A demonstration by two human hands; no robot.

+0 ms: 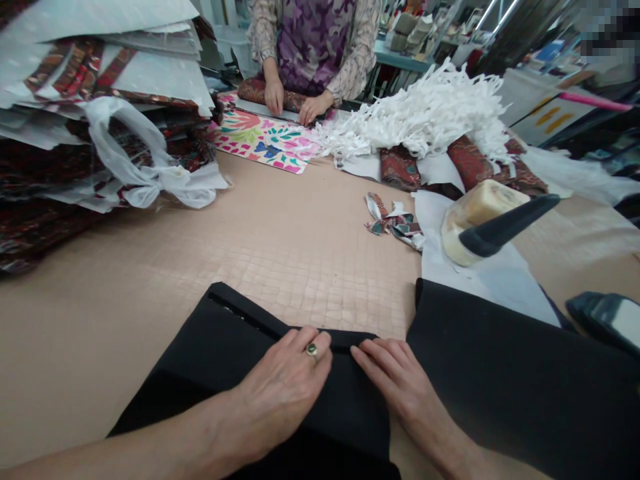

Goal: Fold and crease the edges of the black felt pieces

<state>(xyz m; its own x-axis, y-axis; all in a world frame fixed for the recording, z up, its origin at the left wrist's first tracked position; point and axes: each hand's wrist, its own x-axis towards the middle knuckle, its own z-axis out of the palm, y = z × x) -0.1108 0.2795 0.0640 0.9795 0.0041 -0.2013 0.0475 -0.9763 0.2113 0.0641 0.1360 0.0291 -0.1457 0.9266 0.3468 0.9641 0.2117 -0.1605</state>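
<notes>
A black fabric piece (200, 360) lies at the table's near edge, its far edge folded over into a narrow strip. My left hand (295, 367), with a ring on one finger, has its fingers curled and pressed on that fold near the middle. At the fold's right end, my right hand (395, 373) grips the corner, fingers together and thumb side hidden. Pale specks show along the strip's left part. A second black piece (510, 360) spreads flat to the right of my right hand.
A glue pot (460, 227) with a dark handle stands on white paper (505, 280). Patterned scraps (393, 217) lie beside it. Tied stacked pieces (100, 153) rise at left, and a heap of white strips (420, 113) at back. Opposite, a co-worker's hands (295, 103) handle patterned material.
</notes>
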